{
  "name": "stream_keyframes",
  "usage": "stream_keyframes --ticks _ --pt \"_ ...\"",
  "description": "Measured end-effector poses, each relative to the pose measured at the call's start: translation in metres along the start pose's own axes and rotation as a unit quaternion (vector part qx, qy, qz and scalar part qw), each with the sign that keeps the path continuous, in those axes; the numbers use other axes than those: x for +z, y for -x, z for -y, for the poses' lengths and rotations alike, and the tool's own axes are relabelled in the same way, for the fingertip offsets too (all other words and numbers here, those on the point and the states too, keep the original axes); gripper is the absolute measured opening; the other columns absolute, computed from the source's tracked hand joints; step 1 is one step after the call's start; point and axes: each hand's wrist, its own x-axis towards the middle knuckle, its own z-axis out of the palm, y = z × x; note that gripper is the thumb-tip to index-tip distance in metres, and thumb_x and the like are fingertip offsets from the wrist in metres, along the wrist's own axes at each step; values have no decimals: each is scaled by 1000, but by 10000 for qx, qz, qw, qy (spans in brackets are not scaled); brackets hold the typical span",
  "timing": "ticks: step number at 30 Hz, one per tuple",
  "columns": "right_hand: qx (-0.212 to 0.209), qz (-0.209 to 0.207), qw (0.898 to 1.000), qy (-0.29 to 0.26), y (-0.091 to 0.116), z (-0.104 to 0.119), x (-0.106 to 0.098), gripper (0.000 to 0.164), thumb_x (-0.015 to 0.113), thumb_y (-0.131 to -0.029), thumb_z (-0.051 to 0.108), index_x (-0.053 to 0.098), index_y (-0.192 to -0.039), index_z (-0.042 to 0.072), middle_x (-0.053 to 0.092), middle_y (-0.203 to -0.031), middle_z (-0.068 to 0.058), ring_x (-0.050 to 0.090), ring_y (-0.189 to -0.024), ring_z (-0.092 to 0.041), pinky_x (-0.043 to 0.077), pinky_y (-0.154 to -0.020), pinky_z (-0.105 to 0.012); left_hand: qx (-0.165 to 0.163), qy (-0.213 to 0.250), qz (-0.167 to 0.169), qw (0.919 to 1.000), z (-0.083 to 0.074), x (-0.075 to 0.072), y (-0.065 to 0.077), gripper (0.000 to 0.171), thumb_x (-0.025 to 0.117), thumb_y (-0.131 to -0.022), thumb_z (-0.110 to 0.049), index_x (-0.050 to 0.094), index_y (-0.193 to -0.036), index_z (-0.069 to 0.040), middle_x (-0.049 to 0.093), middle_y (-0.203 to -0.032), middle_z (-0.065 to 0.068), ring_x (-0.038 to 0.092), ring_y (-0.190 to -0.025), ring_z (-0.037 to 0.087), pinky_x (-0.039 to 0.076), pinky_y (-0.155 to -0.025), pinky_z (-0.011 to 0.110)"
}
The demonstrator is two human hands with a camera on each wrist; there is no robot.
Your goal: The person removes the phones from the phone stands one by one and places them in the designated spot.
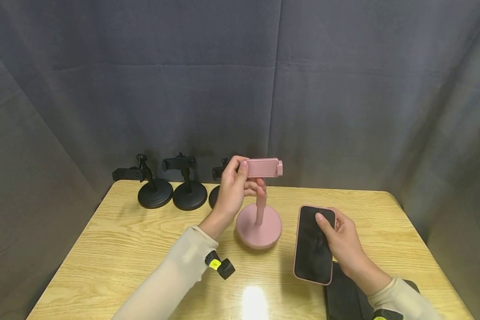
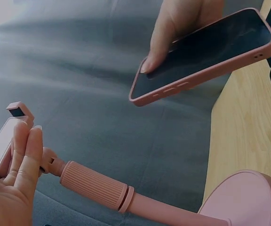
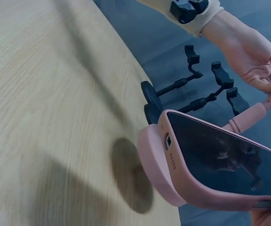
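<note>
A pink phone stand [image 1: 259,226] with a round base is in the middle of the table. My left hand [image 1: 236,182] grips the left end of its pink clamp head [image 1: 262,168], thumb on the front face. In the left wrist view, the ribbed stem [image 2: 95,184] runs from the clamp to the base. Off to the right, my right hand [image 1: 346,242] holds a smartphone [image 1: 314,246] in a pink case, its dark screen facing up and the thumb lying across the screen. The phone and the clamp are apart.
Three black phone stands [image 1: 190,195] line the back left of the wooden table [image 1: 144,258]; the left forearm and hand partly hide the third. A flat black item [image 1: 342,295] lies under the right forearm at the front right. Grey curtains [image 1: 208,89] hang around the table.
</note>
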Motion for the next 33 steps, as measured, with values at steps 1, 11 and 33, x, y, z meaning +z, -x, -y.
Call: stream_keyframes --ticks 1,11,33 --pt "13 16 10000 32 0 -2 -1 16 51 -108 23 57 -107 8 74 -81 8 74 -70 -10 62 -62 -27 -12 -8 -12 10000 0 0 -1 26 29 -113 -20 44 -115 2 61 -72 4 65 -57 7 60 -61 23" --pt "90 27 9999 63 1 -11 -3 18 49 -108 24 56 -110 8 75 -84 9 75 -72 -10 63 -63 -30 -49 1 -61 10000 -1 4 -10 26 29 -113 -21 44 -114 0 61 -72 3 65 -58 7 60 -61 23" --pt "444 19 9972 598 9 -27 -5 35 47 -109 28 51 -123 -3 74 -91 13 75 -82 -9 63 -72 -30 -145 -108 -171 9997 6 7 -27 29 28 -113 -23 45 -124 -2 62 -76 5 66 -59 9 61 -64 27"
